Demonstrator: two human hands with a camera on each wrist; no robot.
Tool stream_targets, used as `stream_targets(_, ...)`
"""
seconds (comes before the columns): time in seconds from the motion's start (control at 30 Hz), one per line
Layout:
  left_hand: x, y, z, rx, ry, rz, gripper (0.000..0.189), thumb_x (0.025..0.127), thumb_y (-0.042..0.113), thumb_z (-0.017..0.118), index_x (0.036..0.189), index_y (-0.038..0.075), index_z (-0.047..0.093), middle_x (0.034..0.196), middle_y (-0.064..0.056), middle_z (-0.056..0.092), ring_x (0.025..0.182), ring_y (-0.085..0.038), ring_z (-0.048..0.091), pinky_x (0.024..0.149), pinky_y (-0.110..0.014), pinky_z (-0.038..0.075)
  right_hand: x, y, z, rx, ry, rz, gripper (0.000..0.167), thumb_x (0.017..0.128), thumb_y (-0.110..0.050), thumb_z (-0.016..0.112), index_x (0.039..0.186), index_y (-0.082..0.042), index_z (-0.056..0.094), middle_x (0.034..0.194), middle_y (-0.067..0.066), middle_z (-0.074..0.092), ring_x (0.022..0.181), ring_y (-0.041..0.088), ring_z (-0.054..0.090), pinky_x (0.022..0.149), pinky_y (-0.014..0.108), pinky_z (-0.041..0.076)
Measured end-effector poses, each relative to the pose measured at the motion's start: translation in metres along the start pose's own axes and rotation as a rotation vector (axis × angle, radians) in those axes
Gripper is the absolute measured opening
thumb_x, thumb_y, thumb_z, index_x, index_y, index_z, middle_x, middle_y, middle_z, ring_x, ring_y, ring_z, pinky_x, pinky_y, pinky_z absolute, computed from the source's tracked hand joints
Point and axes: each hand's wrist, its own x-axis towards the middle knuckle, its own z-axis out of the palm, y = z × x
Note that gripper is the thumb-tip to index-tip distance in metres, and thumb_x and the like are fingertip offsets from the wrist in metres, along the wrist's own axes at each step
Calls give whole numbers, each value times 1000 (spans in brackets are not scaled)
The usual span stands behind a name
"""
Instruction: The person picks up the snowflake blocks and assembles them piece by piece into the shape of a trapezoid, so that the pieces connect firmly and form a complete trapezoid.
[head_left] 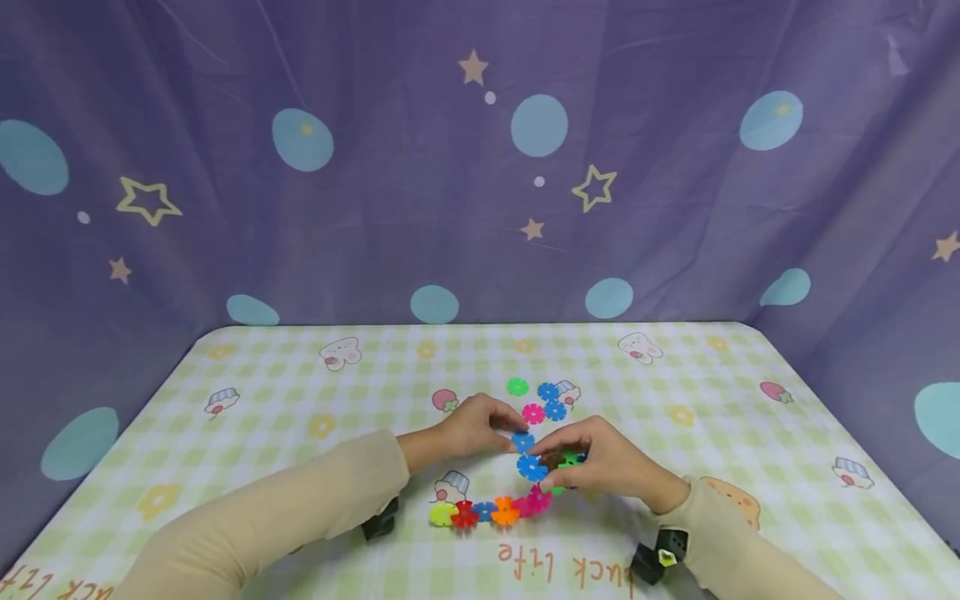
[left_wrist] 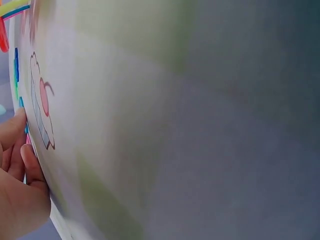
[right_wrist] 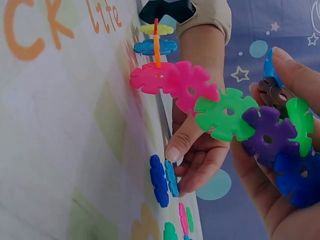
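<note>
My left hand pinches the edge of a light blue snowflake disc between thumb and fingers, low over the tablecloth. Beside it is another blue snowflake disc, between the two hands. My right hand holds the end of a chain of interlocked snowflake discs. In the right wrist view, brown, purple and dark blue discs sit within its curled fingers. From there the chain runs through a green disc and pink discs to an orange, blue, red and yellow end.
Beyond the hands lie loose discs: green, pink and two blue. A green checked tablecloth with printed pictures covers the table. A purple patterned curtain hangs behind and at the sides.
</note>
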Motion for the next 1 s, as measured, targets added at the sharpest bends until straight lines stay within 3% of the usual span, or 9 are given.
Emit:
stream_targets(0.4,-2,9,-11,46,-47,47,34,77,13,79,108,6,70,105,0,70,92,-12,61,85,-25,50,1,-6,-7,-14,5,-16,27,81,-5,73,105,6,68,95,15,71,84,13,68,74,33,56)
stream_targets(0.73,-13,11,-15,38,2,80,34,79,22,77,110,7,71,104,1,70,92,-12,62,78,-21,52,0,-1,-8,-10,5,-20,24,82,-5,72,106,1,70,96,9,72,83,15,68,73,34,56)
stream_targets(0.87,-20,19,-18,-1,11,131,35,82,23,75,112,6,70,106,1,69,97,-14,62,79,-23,52,-1,-1,-8,-14,5,-8,24,82,-6,72,106,1,70,96,9,72,83,15,68,74,34,56)
stream_targets(1.0,-29,28,-24,16,32,203,36,84,22,72,116,7,67,109,2,66,99,-14,61,83,-26,51,-2,-1,-9,-21,15,2,24,82,-6,72,106,0,70,95,8,72,82,15,67,73,34,56)
